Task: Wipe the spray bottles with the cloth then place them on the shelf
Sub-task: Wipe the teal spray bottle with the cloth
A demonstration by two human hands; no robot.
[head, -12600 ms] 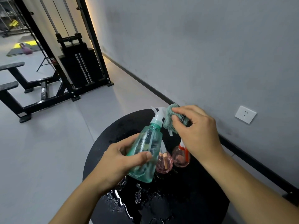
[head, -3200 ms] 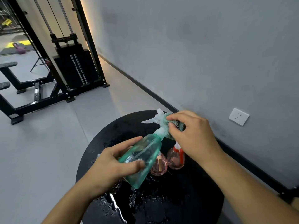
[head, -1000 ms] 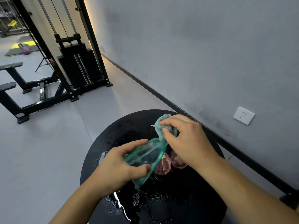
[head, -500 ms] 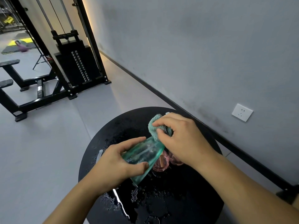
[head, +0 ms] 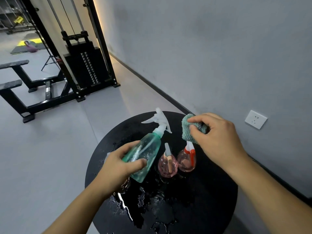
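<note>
- The left hand is wrapping its fingers and thumb round the green spray bottle, holding it tilted above the round black table, nozzle pointing toward 12 o'clock.
- The right hand is pinching the bunched green cloth at 2 o'clock from the bottle, just apart from the white trigger head.
- Droplets are clinging to the thin clear plastic; it is looking light, slightly squeezable and probably slippery, so the mid-body is seeming the safest hold, not the trigger.
- Two pink spray bottles are standing upright at 4 o'clock, among water puddles.
</note>
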